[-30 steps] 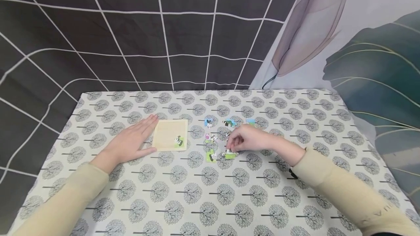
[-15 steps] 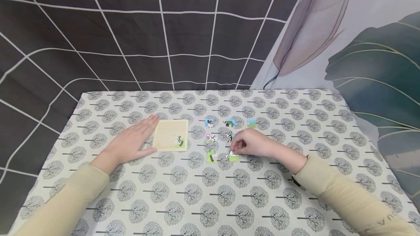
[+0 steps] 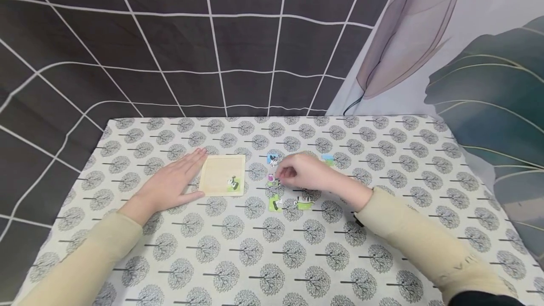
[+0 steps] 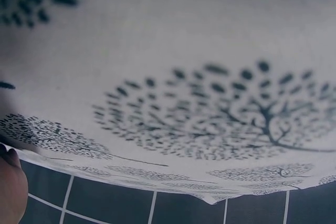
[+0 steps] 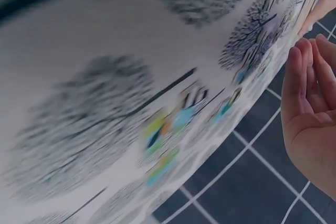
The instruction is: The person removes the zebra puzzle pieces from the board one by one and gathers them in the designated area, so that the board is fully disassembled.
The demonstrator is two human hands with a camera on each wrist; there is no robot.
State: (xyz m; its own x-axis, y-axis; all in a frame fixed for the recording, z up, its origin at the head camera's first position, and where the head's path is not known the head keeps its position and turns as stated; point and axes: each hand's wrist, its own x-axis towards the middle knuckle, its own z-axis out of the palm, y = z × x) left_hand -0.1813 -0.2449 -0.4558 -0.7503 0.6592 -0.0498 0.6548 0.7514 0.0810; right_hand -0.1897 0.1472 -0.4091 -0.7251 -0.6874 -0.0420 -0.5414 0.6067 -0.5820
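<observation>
My left hand (image 3: 172,183) lies flat on the cloth, fingers straight, touching the left side of a square wooden puzzle tray (image 3: 212,183). One panda piece (image 3: 233,183) sits in the tray's lower right corner. Over the loose puzzle pieces, my right hand (image 3: 308,172) has bent fingers, its tips beside a piece with a pink patch (image 3: 271,178) and partly covering it. In the right wrist view, the fingers (image 5: 296,77) are close together and no piece shows between them. Just a fingertip (image 4: 11,190) shows in the left wrist view.
Other loose pieces are a zebra piece (image 3: 272,159), a blue-and-green piece (image 3: 327,160), a green piece (image 3: 274,203) and a green-and-white piece (image 3: 304,202). My right hand hides further pieces. A tree-print cloth (image 3: 238,254) covers the table; a dark grid curtain (image 3: 170,41) hangs behind.
My right hand has slid the green-and-white piece slightly right, let it go, and moved up and left to the pink-patched piece. My left hand has stayed by the tray.
</observation>
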